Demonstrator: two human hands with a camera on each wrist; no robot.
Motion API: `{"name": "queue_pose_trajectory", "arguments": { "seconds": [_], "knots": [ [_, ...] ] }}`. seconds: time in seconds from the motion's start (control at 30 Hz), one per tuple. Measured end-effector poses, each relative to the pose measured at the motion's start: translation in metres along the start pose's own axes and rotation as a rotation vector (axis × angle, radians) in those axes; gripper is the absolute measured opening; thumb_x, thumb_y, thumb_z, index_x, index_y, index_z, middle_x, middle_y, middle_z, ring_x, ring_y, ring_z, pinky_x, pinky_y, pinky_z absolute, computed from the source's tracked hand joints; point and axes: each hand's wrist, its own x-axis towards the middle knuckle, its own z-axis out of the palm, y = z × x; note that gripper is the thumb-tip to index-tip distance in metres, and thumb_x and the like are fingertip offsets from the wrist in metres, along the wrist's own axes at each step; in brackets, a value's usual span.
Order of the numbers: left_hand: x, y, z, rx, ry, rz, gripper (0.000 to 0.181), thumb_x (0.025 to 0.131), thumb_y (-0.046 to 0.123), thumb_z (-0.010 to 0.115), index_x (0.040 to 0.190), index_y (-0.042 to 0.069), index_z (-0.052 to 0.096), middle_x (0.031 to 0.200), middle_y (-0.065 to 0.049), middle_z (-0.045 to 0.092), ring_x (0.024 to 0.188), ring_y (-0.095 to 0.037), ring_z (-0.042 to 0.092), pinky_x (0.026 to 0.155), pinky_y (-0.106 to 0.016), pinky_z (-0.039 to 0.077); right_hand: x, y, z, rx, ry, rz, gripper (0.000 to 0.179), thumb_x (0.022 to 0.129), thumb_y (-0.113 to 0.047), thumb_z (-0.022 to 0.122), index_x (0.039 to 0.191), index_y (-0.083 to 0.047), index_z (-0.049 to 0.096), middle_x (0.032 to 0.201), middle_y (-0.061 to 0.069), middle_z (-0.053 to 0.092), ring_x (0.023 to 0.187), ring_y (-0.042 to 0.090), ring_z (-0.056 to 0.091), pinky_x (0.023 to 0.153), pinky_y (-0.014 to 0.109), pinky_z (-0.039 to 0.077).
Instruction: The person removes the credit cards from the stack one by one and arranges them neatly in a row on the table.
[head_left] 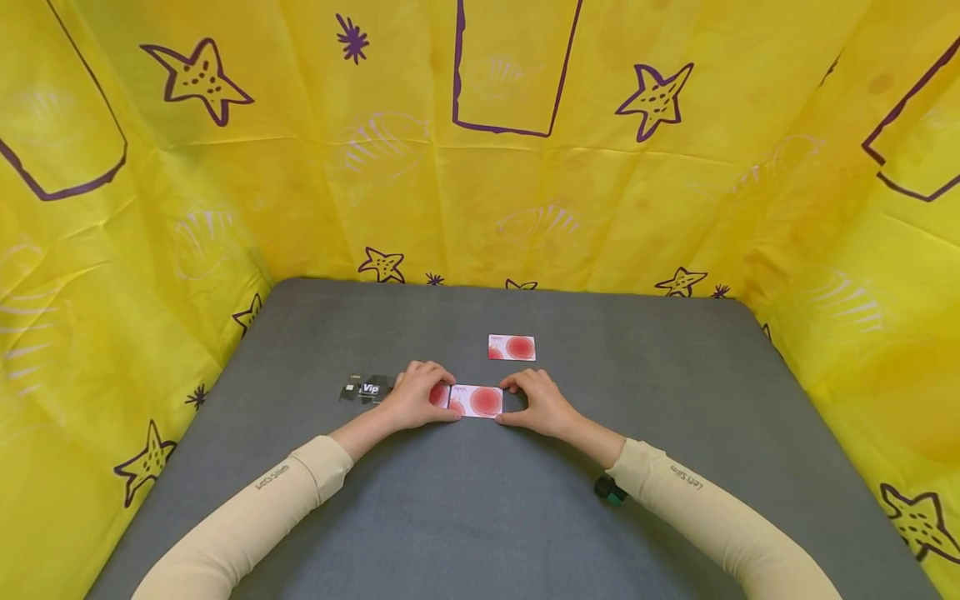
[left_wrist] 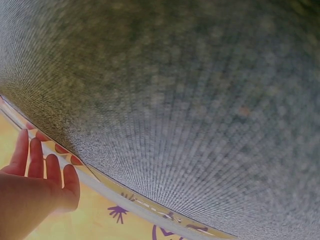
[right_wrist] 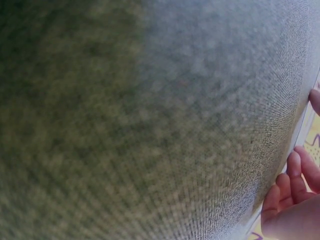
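In the head view a white card with red circles (head_left: 480, 402) lies on the grey table, held between both hands. My left hand (head_left: 415, 395) pinches its left end, thumb at the lower corner and fingertips at the upper one. A second red-and-white card (head_left: 439, 395) shows inside the curve of that hand, edge to edge with the first and partly hidden by the palm. My right hand (head_left: 546, 404) holds the right end with thumb and forefinger at its corners. The left wrist view shows the left fingers (left_wrist: 36, 159) beside red-patterned cards; the right wrist view shows right fingers (right_wrist: 295, 172) low over the cloth.
Black cards, one marked Vip (head_left: 370, 388), lie just left of the left hand. Another red-circled card (head_left: 512, 347) is farther back on the grey table (head_left: 480, 517). Yellow patterned curtains (head_left: 300, 192) enclose the back and sides. A dark green-black object (head_left: 609, 492) shows by the right cuff.
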Motion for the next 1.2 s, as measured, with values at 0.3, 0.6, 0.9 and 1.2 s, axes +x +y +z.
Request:
{"name": "queue_pose_trajectory", "arguments": {
  "seconds": [0.3, 0.6, 0.9, 1.2],
  "knots": [
    [0.001, -0.002, 0.000, -0.001, -0.005, -0.002, 0.050, 0.076, 0.037, 0.083, 0.113, 0.009, 0.065, 0.112, -0.005, 0.058, 0.112, -0.028, 0.042, 0.090, -0.047, 0.033, 0.000, 0.000, -0.001, -0.003, -0.002, -0.004, 0.050, 0.072, -0.033, 0.086, 0.110, -0.008, 0.065, 0.095, 0.003, 0.057, 0.093, 0.021, 0.047, 0.080, 0.037, 0.037],
    [0.001, 0.001, 0.001, 0.010, -0.013, -0.002, 0.050, 0.076, 0.035, 0.083, 0.115, 0.008, 0.065, 0.111, -0.006, 0.058, 0.110, -0.028, 0.042, 0.091, -0.047, 0.033, -0.001, -0.003, -0.002, 0.011, -0.016, 0.011, 0.053, 0.072, -0.032, 0.085, 0.113, -0.005, 0.064, 0.096, 0.006, 0.058, 0.095, 0.022, 0.047, 0.082, 0.038, 0.037],
    [-0.001, 0.004, 0.005, 0.004, 0.029, 0.069, 0.047, 0.076, 0.027, 0.083, 0.114, 0.008, 0.065, 0.110, -0.007, 0.059, 0.109, -0.027, 0.043, 0.088, -0.047, 0.035, -0.003, -0.002, 0.002, 0.034, 0.027, -0.010, 0.056, 0.072, -0.031, 0.086, 0.114, -0.003, 0.061, 0.098, 0.006, 0.059, 0.095, 0.024, 0.048, 0.085, 0.040, 0.037],
    [0.001, 0.009, 0.009, -0.045, 0.086, 0.149, 0.042, 0.075, 0.022, 0.084, 0.109, 0.007, 0.065, 0.107, -0.008, 0.061, 0.105, -0.026, 0.047, 0.088, -0.045, 0.038, -0.006, -0.004, 0.000, 0.085, 0.036, 0.011, 0.053, 0.074, -0.026, 0.085, 0.115, -0.005, 0.060, 0.102, 0.007, 0.059, 0.098, 0.023, 0.047, 0.086, 0.039, 0.038]
  ]
}}
